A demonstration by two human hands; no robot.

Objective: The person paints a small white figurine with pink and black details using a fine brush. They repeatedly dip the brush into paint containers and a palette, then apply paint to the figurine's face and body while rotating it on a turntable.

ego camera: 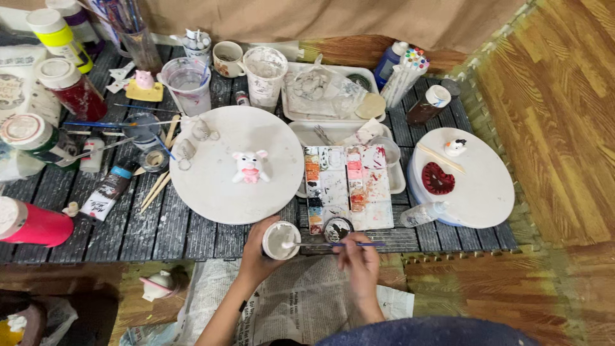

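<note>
Right grip (359,259) above slatted table (160,224).

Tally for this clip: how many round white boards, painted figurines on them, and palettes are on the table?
Round white boards: 2
Figurines on boards: 3 — pig, red heart, small bird
Palettes: 1
Total: 6

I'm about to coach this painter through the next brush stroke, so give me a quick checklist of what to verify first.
1. Left hand has a grip on the small paint cup: ok.
2. Right hand holds the brush: ok.
3. Brush tip in the cup's white paint: ok.
4. Pig figurine upright on the round white board: ok.
5. Palette beside the cup: ok.
6. Paint load on the bristles: cannot tell.
</note>
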